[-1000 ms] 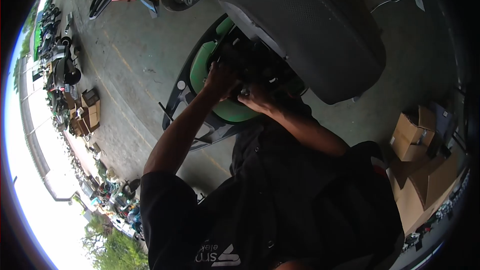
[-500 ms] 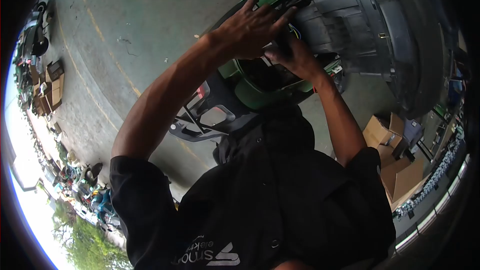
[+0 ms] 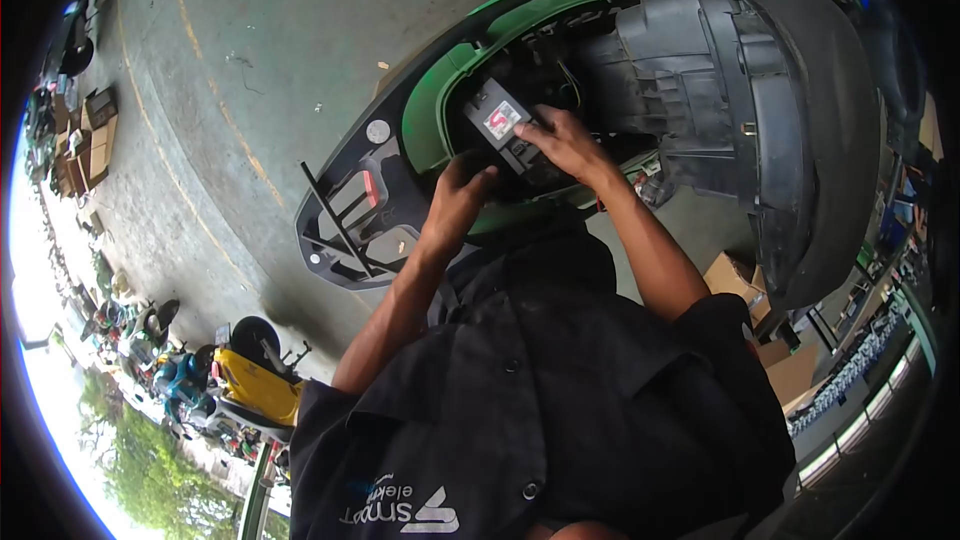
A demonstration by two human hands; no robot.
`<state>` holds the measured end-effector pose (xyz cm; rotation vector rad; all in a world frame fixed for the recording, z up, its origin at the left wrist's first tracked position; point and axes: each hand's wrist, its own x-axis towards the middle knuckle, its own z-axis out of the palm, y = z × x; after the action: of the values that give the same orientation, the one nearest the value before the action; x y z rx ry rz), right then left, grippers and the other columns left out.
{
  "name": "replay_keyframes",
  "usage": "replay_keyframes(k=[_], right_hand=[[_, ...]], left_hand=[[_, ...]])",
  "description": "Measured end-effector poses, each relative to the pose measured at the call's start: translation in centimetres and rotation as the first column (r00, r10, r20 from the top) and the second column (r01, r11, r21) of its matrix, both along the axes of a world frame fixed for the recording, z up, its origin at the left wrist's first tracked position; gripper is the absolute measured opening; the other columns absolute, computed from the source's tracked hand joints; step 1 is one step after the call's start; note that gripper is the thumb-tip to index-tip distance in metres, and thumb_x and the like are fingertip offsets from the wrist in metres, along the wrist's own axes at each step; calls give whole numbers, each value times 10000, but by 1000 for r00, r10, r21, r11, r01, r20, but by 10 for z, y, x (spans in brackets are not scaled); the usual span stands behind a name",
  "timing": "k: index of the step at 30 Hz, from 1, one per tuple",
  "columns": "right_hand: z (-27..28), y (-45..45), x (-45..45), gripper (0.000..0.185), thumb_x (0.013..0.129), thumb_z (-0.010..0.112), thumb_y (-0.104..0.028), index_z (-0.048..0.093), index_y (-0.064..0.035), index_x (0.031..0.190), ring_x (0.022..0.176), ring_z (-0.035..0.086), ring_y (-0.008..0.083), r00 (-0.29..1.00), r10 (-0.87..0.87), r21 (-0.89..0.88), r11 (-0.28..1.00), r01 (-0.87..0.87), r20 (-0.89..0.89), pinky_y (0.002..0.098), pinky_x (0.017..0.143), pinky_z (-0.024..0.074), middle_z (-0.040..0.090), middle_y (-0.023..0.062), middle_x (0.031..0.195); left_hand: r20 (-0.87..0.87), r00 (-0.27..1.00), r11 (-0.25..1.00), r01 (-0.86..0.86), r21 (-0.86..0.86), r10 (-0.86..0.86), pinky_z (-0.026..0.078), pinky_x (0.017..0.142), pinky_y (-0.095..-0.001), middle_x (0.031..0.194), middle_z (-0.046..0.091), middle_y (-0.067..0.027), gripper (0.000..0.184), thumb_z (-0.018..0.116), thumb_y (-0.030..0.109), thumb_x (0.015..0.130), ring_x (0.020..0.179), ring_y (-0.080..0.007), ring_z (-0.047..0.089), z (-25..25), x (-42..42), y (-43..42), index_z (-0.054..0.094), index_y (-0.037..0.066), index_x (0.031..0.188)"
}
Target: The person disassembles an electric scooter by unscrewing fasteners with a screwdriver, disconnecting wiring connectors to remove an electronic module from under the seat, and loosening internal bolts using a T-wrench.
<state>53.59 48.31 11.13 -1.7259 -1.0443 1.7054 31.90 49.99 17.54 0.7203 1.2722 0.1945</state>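
Observation:
My right hand [image 3: 568, 147] grips a dark grey box [image 3: 490, 105] with a red and white label, thumb on its upper face. The box sits tilted over the open compartment of a green scooter body [image 3: 428, 120]. At the near rim of that compartment is my left hand [image 3: 462, 198], thumb apart from its partly curled fingers, holding nothing I can see. The fingertips are partly lost in shadow. Dark parts and a few thin wires [image 3: 570, 90] show inside the opening.
A large black plastic seat bucket [image 3: 670, 60] with the dark seat [image 3: 820, 130] is tipped up on the right. The black rear rack [image 3: 350, 215] juts out at left. Cardboard boxes [image 3: 785, 365] stand at lower right, and a yellow scooter [image 3: 258, 385] stands at lower left.
My left hand has drawn back from over the far side of the compartment to its near rim. The labelled grey box now shows in my right hand. The view has shifted slightly.

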Motion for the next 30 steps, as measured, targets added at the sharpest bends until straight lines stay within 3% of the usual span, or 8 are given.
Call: replay_keyframes(k=[4,6,8,16,17,20,22,30], right_hand=[[-25,21,-24,351,912,640,-227,649,42,1138,942,658,170,994,57,19,998,-55,-91,339,849,505,718,137,1014],[-22,29,-30,391,893,649,-252,641,65,1122,917,676,210,927,238,-89,971,-221,289,354,828,511,718,185,1004],[-16,29,-21,429,888,669,-297,652,75,1102,907,692,243,933,229,-54,973,-223,279,368,808,517,724,202,986],[-20,30,-26,428,890,724,-371,718,21,1060,859,687,189,981,186,-161,971,-175,53,354,806,513,745,146,917],[-31,26,-32,607,844,747,-476,654,109,977,895,716,423,999,49,-38,998,-49,9,468,765,547,698,306,873],[-28,45,-42,590,853,747,-477,644,95,952,917,698,463,975,-32,6,999,31,221,492,774,544,694,317,884],[-27,57,-47,540,862,751,-448,639,77,922,920,681,489,972,-45,30,999,39,230,516,788,542,693,322,894],[-28,67,-61,515,904,700,-344,577,24,1243,1061,635,492,934,194,26,977,-211,301,551,898,520,678,321,1062]], left_hand=[[59,959,961,-278,18,276,532,872,-333,1176,643,-167,504,621,154,979,990,-210,652,-48,21,-33,445,-86,1385],[0,942,898,-320,302,336,506,937,-338,1275,601,-192,536,612,143,987,1113,-235,610,-63,30,-35,399,-72,1431],[-11,943,920,-322,223,332,484,980,-342,1354,551,-222,565,608,157,993,1209,-254,560,-57,28,-39,373,-62,1457],[-195,899,906,-342,249,393,516,788,-348,924,661,-107,387,536,263,1041,829,-183,607,-36,28,-21,521,-83,1215],[-196,898,904,-342,256,395,516,788,-348,924,661,-107,387,536,263,1041,829,-183,607,-38,29,-18,521,-83,1215],[-232,896,915,-324,241,379,514,867,-370,1031,674,-180,450,534,284,1034,950,-249,647,-39,31,-23,508,-95,1276],[-341,919,825,31,564,199,489,964,-409,1177,644,-262,481,553,261,1019,1122,-338,633,-40,28,-30,493,-89,1343],[-548,798,704,539,463,-250,473,992,-514,1320,549,-319,483,533,120,946,1178,-499,561,-14,3,-1,481,-66,1388]])
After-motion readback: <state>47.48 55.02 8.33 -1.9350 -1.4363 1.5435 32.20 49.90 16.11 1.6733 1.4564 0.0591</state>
